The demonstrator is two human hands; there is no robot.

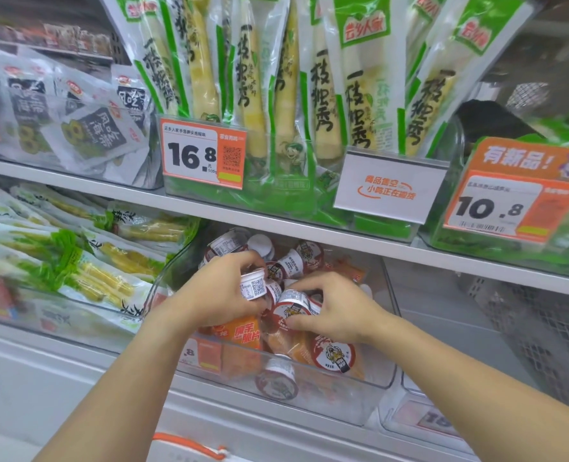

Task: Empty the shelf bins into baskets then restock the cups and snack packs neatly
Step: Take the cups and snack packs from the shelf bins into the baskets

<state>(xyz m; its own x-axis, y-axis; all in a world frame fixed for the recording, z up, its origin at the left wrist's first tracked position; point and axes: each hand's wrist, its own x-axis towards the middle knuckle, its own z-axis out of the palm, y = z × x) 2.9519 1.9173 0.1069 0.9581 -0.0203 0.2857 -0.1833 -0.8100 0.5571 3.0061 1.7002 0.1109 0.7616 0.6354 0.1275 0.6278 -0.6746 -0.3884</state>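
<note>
Both hands reach into the clear bin (369,378) on the lower shelf – the left hand (223,291) grips a cup (253,284), the right hand (336,308) pinches another cup (291,306) by its rim – likely gathering several for unloading.

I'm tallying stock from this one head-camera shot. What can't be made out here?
- Cups in the clear bin: those under the left hand and right hand are hidden, so no full count.
- Orange snack packs: mostly buried under cups.
- Basket: only an orange handle shows, cut off by the bottom edge.
- Right-hand price tag: small print blurred.
- Top-left shelf packs: too small and blurred.
</note>
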